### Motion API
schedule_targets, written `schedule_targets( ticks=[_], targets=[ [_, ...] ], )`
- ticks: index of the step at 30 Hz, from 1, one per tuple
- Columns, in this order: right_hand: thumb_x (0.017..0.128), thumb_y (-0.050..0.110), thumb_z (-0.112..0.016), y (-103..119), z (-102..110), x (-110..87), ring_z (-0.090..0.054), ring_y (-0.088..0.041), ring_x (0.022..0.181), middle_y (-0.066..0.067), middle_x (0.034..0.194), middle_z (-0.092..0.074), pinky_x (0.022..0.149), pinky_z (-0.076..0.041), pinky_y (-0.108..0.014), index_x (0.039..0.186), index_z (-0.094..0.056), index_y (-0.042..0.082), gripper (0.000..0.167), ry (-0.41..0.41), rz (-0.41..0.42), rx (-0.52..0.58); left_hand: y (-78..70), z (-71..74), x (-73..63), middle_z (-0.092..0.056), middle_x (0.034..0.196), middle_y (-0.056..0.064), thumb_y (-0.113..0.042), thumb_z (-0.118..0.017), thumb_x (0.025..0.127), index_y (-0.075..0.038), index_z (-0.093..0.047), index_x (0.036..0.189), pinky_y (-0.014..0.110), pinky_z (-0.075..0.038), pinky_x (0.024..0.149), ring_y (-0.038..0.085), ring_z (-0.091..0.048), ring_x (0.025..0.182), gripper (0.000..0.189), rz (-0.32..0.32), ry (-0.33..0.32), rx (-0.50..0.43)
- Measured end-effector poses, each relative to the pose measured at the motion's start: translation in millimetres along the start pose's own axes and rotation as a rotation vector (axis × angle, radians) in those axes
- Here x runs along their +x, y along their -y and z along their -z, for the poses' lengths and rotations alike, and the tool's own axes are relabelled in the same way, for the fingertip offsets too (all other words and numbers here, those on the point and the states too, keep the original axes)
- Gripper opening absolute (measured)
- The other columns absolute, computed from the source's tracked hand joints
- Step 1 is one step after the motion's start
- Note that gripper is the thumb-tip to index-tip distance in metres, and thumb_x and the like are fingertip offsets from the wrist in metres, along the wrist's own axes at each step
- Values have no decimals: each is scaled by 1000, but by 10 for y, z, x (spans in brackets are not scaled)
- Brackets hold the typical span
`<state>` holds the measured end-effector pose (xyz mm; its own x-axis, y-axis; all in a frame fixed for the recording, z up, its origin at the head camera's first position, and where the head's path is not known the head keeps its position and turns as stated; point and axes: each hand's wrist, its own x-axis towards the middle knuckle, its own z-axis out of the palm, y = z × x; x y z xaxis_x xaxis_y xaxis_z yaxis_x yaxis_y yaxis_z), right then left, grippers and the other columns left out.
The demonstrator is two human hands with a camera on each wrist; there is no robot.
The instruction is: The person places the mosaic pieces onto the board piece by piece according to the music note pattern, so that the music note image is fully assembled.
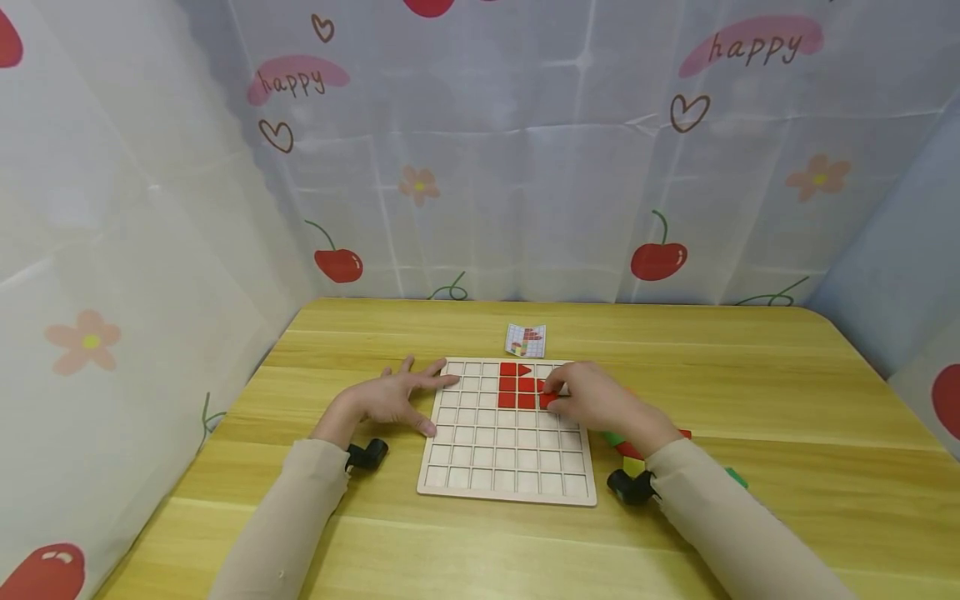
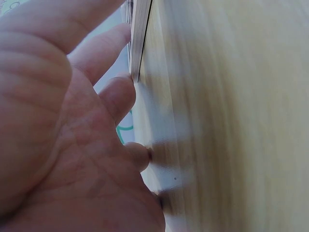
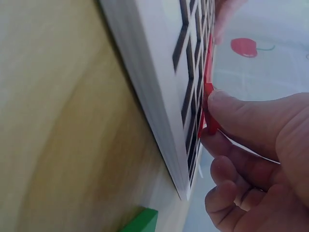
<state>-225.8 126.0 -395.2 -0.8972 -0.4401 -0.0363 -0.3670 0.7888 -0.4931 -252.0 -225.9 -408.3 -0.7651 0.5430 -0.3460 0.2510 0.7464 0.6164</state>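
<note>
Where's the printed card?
In the head view, slightly right of centre: the printed card lies on the table, just past the far edge of the grid board.

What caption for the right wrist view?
Right hand pinches a red piece at the gridded board; a green piece lies on the table.

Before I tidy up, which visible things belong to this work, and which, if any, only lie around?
Likely belonging:
grid board
red tiles on it
red piece in the right grip
picture card
loose coloured pieces

Likely just surroundings:
printed curtain
black wrist devices
</note>
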Motion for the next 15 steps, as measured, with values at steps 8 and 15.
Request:
schedule_targets(
  ticks=[8, 15],
  targets=[
    [91, 13, -79, 35, -57, 39, -60, -20, 93, -3, 106, -72, 87, -55, -38, 106, -76, 10, 16, 7, -5, -36, 12, 1, 6, -4, 174, -14, -40, -85, 80, -43, -41, 157, 76, 16, 117, 39, 25, 157, 89, -7, 6, -3],
    [97, 9, -71, 21, 3, 24, -62, -20, 98, -6, 111, -72, 88, -55, -40, 109, -78, 7, 14, 29, 66, -3, 7, 1, 1, -4, 174, -13, -40, -85, 80, -43, -40, 157, 75, 17, 117, 40, 25, 157, 89, -12, 3, -2]
  ],
)
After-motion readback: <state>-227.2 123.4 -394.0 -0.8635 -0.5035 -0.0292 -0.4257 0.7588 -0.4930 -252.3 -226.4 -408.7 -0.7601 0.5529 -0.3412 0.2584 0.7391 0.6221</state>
